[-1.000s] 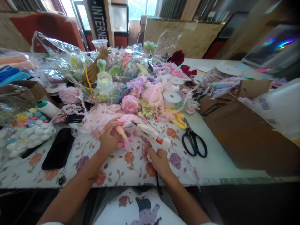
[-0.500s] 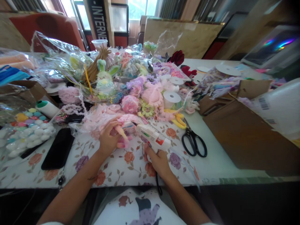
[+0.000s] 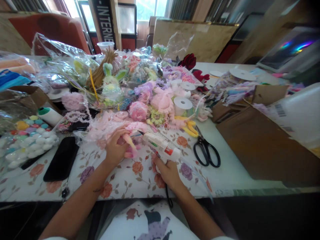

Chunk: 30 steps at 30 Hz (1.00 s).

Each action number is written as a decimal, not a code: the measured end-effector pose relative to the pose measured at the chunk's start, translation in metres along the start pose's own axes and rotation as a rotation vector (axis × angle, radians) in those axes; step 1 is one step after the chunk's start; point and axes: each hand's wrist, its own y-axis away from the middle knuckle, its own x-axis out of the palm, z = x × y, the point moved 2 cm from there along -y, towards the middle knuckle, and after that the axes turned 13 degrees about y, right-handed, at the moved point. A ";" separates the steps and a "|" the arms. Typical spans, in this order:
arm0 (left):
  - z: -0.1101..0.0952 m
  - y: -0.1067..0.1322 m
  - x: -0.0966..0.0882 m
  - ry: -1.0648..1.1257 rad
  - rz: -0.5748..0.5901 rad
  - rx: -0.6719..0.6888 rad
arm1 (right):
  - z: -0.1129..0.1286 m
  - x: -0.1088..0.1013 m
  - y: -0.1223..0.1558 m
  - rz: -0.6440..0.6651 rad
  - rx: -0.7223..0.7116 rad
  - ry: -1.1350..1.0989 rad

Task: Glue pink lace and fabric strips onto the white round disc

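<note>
Left hand (image 3: 116, 148) clenched round pink lace piece (image 3: 130, 142), near centre of floral tablecloth (image 3: 140, 180). Fingers cover most of piece, so shape hard to make out. Right hand (image 3: 168, 171) grasping white glue gun (image 3: 162, 147) by handle; trigger finger hidden under gun body. Nozzle at piece, contact unclear. Black scissors (image 3: 206, 154) right of gun, black phone (image 3: 61, 160) far left. Versus half second ago: gun edged left, nozzle closer to piece; left hand unmoved.

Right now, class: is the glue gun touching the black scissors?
Apart. Head view: flowered tablecloth shows between the glue gun, in the right hand, and the black scissors.
</note>
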 end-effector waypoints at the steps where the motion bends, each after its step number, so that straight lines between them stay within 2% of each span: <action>1: 0.000 0.000 0.000 0.001 -0.004 0.000 | 0.000 -0.001 -0.001 -0.018 -0.022 0.010; 9: 0.001 0.000 -0.001 0.037 -0.054 -0.034 | 0.003 -0.004 -0.001 -0.056 -0.001 0.046; 14: 0.001 -0.002 -0.001 0.089 -0.094 -0.078 | -0.004 -0.003 -0.003 -0.060 -0.008 0.065; 18: -0.002 -0.005 -0.001 0.103 -0.135 -0.200 | -0.008 -0.001 -0.002 -0.079 0.030 0.102; 22: -0.008 -0.009 -0.003 0.167 -0.244 -0.334 | -0.012 -0.005 0.007 -0.038 0.187 0.166; 25: -0.011 -0.013 -0.004 0.224 -0.317 -0.414 | -0.021 -0.021 0.014 -0.037 0.212 0.189; 27: -0.013 -0.014 -0.005 0.229 -0.340 -0.436 | -0.028 -0.043 0.017 -0.145 0.164 0.216; 30: -0.015 -0.014 -0.003 0.244 -0.348 -0.469 | -0.036 -0.089 0.017 -0.340 0.135 0.212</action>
